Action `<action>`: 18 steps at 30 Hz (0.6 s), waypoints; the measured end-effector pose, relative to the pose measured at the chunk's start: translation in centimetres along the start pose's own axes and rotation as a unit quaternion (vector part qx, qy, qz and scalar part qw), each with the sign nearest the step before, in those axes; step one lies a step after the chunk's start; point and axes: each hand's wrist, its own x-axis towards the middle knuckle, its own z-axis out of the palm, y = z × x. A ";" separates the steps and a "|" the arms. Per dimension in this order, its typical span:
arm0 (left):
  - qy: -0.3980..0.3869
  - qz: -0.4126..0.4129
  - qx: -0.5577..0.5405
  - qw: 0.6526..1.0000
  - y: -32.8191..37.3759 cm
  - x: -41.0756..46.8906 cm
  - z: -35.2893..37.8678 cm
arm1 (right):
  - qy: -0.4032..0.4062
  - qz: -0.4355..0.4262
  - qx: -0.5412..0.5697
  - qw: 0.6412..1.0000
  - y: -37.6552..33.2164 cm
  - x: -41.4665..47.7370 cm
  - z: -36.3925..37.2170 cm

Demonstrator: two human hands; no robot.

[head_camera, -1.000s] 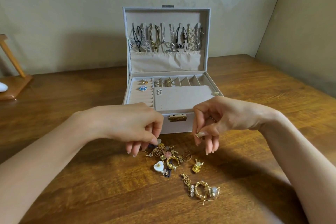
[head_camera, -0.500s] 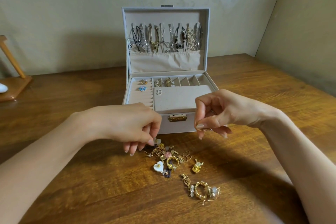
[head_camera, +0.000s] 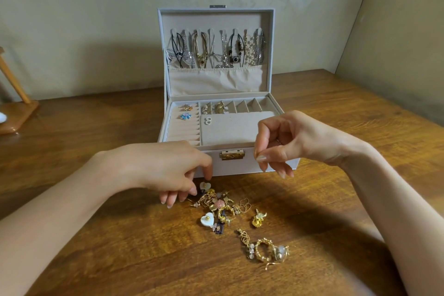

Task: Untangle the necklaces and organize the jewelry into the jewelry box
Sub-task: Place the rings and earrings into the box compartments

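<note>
back wall (head_camera: 84,19): pale beige paper, faint scroll pattern, soft shadow low down | side wall (head_camera: 408,31): plain, meets it in a corner at right | surface (head_camera: 96,259): brown wood, glossy grain | wooden stand (head_camera: 16,113): orange-brown, left edge, cut off

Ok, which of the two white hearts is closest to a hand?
The upper white heart, right by the left hand and its fingertips. The lower white heart lies nearer the person, apart from any fingers.
</note>
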 end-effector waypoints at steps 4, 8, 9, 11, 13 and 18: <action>-0.012 -0.032 0.019 0.999 -0.1 0.4 0.2 | 0.011 -0.005 0.003 1.000 -0.1 -0.2 0.0; -0.031 -0.058 0.024 0.998 -0.1 0.4 0.4 | 0.000 0.000 -0.002 1.000 0.1 0.0 0.0; -0.041 -0.063 0.028 0.997 0.0 0.4 0.4 | -0.006 0.005 -0.005 1.000 0.2 0.1 0.0; -0.060 -0.071 0.035 0.995 0.1 0.1 0.3 | -0.028 0.026 -0.031 0.999 0.4 0.2 0.1; -0.061 -0.069 0.043 0.995 0.2 -0.1 0.1 | -0.043 0.048 -0.074 0.995 0.5 0.3 0.3; 0.041 -0.006 0.057 0.998 0.7 0.3 0.2 | -0.031 0.062 -0.198 0.978 0.4 0.7 1.8</action>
